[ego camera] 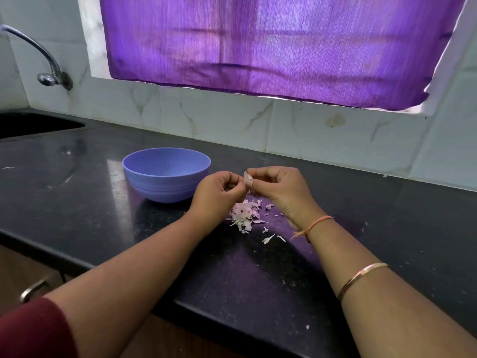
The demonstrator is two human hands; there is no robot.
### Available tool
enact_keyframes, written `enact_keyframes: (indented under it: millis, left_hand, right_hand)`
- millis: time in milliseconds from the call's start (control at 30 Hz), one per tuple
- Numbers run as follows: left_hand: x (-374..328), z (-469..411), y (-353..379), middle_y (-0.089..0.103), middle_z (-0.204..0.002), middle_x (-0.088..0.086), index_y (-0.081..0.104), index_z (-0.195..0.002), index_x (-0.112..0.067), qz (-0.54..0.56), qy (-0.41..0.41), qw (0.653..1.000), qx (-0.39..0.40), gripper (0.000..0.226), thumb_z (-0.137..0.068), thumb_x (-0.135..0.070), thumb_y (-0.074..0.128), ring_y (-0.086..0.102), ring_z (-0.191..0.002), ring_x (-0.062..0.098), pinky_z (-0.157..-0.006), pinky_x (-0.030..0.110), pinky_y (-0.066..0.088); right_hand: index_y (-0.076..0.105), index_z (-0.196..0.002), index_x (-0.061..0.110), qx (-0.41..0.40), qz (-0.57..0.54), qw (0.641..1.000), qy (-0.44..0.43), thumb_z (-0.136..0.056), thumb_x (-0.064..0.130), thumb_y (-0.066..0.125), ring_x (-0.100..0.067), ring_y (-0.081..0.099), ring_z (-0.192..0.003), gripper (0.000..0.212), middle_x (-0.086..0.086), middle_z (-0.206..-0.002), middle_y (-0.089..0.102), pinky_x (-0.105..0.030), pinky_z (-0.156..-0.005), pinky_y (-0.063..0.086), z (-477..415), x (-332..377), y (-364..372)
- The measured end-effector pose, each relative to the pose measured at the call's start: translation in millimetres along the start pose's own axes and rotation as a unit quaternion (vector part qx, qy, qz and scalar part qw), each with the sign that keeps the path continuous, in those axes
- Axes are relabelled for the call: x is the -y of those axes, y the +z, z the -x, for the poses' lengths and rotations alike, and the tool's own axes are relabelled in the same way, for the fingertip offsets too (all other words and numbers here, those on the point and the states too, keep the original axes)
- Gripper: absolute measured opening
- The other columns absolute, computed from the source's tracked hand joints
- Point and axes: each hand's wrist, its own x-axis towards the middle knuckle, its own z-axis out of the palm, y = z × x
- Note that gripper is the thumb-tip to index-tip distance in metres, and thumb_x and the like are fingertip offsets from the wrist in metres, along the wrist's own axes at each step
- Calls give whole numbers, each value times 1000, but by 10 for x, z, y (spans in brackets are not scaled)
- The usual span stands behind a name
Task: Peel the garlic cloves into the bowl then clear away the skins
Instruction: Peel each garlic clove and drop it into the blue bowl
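A blue-violet plastic bowl [165, 174] stands on the black counter, left of my hands; its inside is hidden from this angle. My left hand [219, 191] and my right hand [278, 188] meet just above the counter, fingers curled, pinching a small garlic clove [248, 180] between them. A pale flap of skin sticks up from the clove. Below the hands lies a heap of pinkish-white garlic skins [245, 214], with a few stray flakes [268, 238] nearer to me.
The black granite counter [103, 202] runs left to a dark sink [31, 124] with a chrome tap [49, 73] on the tiled wall. A purple curtain [271, 47] covers the window behind. The counter's front edge and a drawer handle [33, 289] are at lower left.
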Motion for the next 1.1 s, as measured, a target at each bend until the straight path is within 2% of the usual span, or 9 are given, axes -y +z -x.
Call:
enact_keyframes:
  millis: [133,400,500,633,733,933,1100]
  left_hand:
    - [35,-26,-11,69,-74,6,65,-78,-14,-10,-10,1000,-27,11,-88,-13,60,61,-69,17,-77,40,55]
    - [81,-57,-19,68,-72,-1,64,-79,-16,-51,-35,995,-84,7,-86,-17,63,63,-67,14,-70,32,55]
    - [71,-44,-19,68,-69,-1,65,-78,-14,-65,-36,994,-80,6,-84,-17,65,61,-62,11,-63,25,52]
    - [84,-43,-18,68,-69,0,65,-76,-12,-85,-26,993,-72,11,-83,-19,68,59,-60,11,-62,25,50]
    - [99,-58,-17,66,-69,-2,64,-74,-12,-102,-21,992,-72,14,-82,-22,70,58,-61,9,-61,24,48]
    - [105,-64,-15,65,-67,-5,59,-67,-17,-100,-28,992,-77,23,-75,-27,78,57,-61,8,-56,20,44]
    - [101,-62,-6,66,-72,-1,58,-72,-17,-66,-28,995,-72,25,-70,-23,82,62,-68,14,-65,29,52]
  right_hand:
    - [66,-106,0,-9,1,1000,3,-79,-12,62,-15,66,-76,30,-14,-92,70,-21,-73,56,-12,2,-38]
    - [59,-104,5,-19,-46,999,20,-76,-15,64,-16,64,-67,35,-7,-79,66,-22,-64,57,5,47,-75]
    - [60,-95,5,-23,-86,995,37,-77,-14,63,-15,65,-63,26,-10,-76,65,-23,-63,58,15,58,-77]
    - [61,-92,-3,-11,-127,990,67,-84,-7,59,-16,65,-64,9,-16,-78,65,-24,-65,58,17,61,-82]
    - [62,-94,-8,-10,-137,988,72,-86,-4,58,-13,65,-60,9,-16,-77,65,-24,-64,58,20,70,-84]
    - [62,-92,-6,-15,-154,985,71,-85,-6,58,-12,64,-57,8,-11,-73,67,-23,-61,57,26,85,-72]
    - [63,-90,-5,-25,-156,985,66,-82,-7,61,-14,64,-57,9,-13,-71,67,-22,-61,58,34,96,-59]
